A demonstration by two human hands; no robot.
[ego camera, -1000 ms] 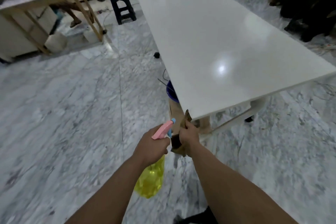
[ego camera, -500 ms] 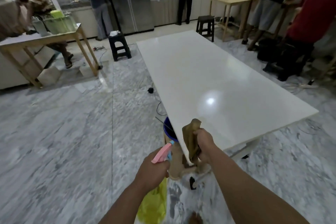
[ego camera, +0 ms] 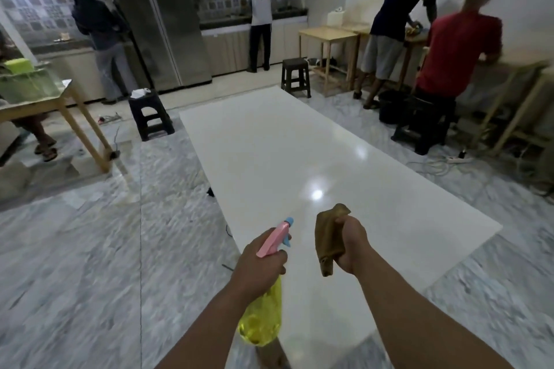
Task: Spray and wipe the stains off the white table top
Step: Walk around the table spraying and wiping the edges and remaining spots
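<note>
A long white table top (ego camera: 269, 159) stretches away from me, glossy with a light reflection near its middle. My left hand (ego camera: 260, 263) grips a spray bottle (ego camera: 263, 317) with a yellow body and a pink trigger head, its blue nozzle pointing forward over the table's near left edge. My right hand (ego camera: 352, 246) is closed around a crumpled brown cloth (ego camera: 328, 237), held just above the near end of the table. I cannot make out any stains on the surface.
Marble floor surrounds the table. A black stool (ego camera: 151, 114) stands at the far left, a brown stool (ego camera: 295, 76) beyond the far end. A wooden table (ego camera: 69, 117) is at left. Several people stand at counters and wooden tables along the back and right.
My view has lifted and come closer to the table. Both hands have risen over the table's near end, with the bottle and the cloth still in them.
</note>
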